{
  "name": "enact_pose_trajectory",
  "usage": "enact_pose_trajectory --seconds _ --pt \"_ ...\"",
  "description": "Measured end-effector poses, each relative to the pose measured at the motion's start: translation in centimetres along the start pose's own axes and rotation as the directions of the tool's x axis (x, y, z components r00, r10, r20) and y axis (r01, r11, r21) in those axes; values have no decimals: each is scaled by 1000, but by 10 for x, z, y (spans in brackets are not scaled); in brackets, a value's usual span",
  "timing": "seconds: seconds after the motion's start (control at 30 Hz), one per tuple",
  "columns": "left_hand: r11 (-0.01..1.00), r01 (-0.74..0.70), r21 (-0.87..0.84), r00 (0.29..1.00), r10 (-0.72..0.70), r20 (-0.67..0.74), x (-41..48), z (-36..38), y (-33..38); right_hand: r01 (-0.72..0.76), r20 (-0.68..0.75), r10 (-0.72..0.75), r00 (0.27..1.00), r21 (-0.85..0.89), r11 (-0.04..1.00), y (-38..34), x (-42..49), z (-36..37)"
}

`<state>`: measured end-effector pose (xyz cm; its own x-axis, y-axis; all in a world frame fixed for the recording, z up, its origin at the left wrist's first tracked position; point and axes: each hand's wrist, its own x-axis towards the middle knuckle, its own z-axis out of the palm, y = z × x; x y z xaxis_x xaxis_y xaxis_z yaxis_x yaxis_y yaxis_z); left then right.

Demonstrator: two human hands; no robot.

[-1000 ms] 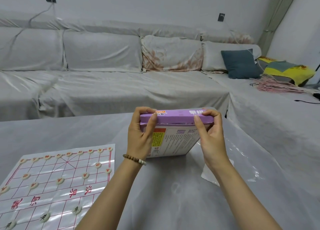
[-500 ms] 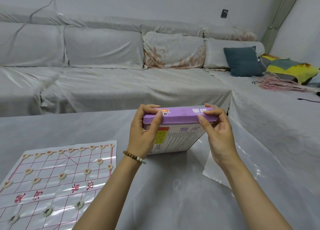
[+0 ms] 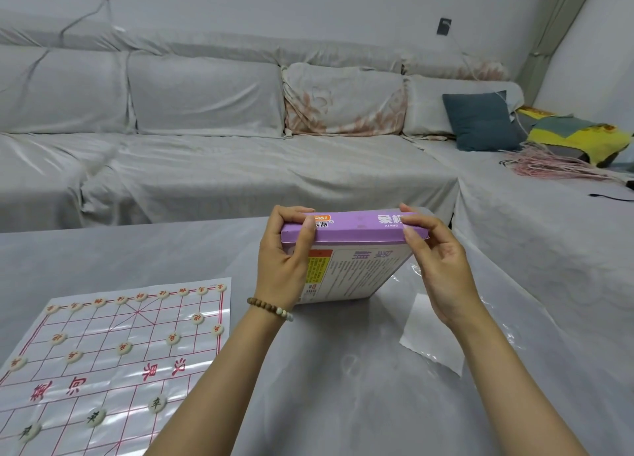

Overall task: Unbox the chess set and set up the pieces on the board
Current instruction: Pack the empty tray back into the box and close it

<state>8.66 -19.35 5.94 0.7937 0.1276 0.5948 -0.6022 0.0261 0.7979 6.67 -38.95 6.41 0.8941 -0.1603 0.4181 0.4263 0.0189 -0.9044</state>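
**Inspector:** Purple cardboard with a white printed underside: the chess box [image 3: 356,231] is held on its long edge, tilted, above the far middle of the table [image 3: 326,404] and short of its far edge. I cannot tell whether its lower edge touches the cover.

**Clerk:** The hands?

**Inspector:** The left hand [image 3: 283,267] grips the box's left end, thumb flat on the near purple face and fingers curled over the top. The right hand [image 3: 441,270] pinches the right end of the same purple strip between thumb and forefinger, the other fingers loosely bent. Both forearms reach in from the near edge. There is a beaded bracelet [image 3: 271,308] on the left wrist.

**Clerk:** Room to move?

**Inspector:** The board [image 3: 113,363] lies at the near left corner, well apart from the box. It is a thin, glossy sheet with a red grid, and round pale pieces [image 3: 173,338] sit on its crossings. A clear, crinkled plastic film [image 3: 429,349] lies under the right wrist, toward the right edge. A wide strip of smooth grey cover runs between board and film. A cloth-draped sofa [image 3: 240,167] stands beyond the far edge.
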Motion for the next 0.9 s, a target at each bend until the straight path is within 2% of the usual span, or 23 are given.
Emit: enact_pose_trajectory --seconds 0.17,0.37,0.9 --pt "998 43 -43 999 -44 -32 4 -1 2 9 -26 -7 1000 59 998 2 -3 5" --pt "997 59 -58 998 -57 25 -1 -1 1 29 -76 -25 997 54 998 5 -4 10" --pt "996 66 -52 985 -57 166 -20 -15 2 31 -82 -28 996 34 999 9 -3 13"
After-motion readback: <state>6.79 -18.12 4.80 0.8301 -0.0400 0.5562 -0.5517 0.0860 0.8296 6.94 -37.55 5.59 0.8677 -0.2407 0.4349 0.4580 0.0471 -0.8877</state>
